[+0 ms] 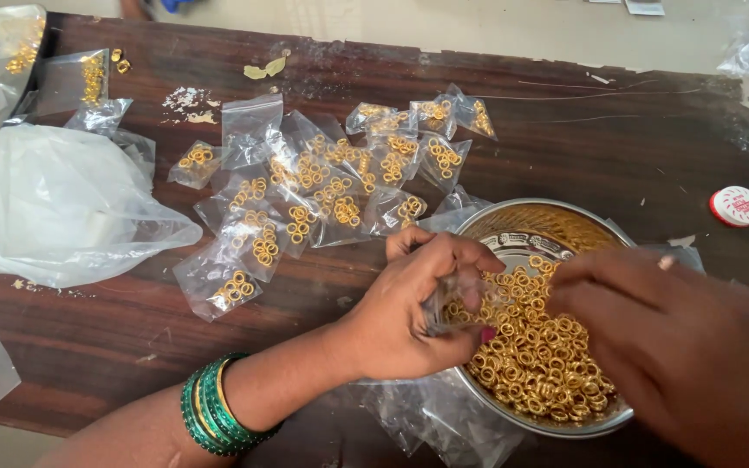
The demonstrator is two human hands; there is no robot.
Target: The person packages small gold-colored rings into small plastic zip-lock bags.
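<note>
Over the bowl (pixel 513 227), lower right: filling a bag with rings.
Left hand (pixel 418 303) pinches a small bag (pixel 454 299); right hand (pixel 652 338) curled over rings (pixel 535 347). Many filled bags (pixel 305 199) lie upper centre; many rings remain.

Our left hand (pixel 409 312) reaches in from the lower left, forearm angled upward, wrist bent, fingers (pixel 457 260) curled and pinched against the thumb. Our right hand (pixel 687 347) comes in from the lower right, knuckles up, its fingertips (pixel 565 282) pointing toward the left fingers, nearly touching.
</note>
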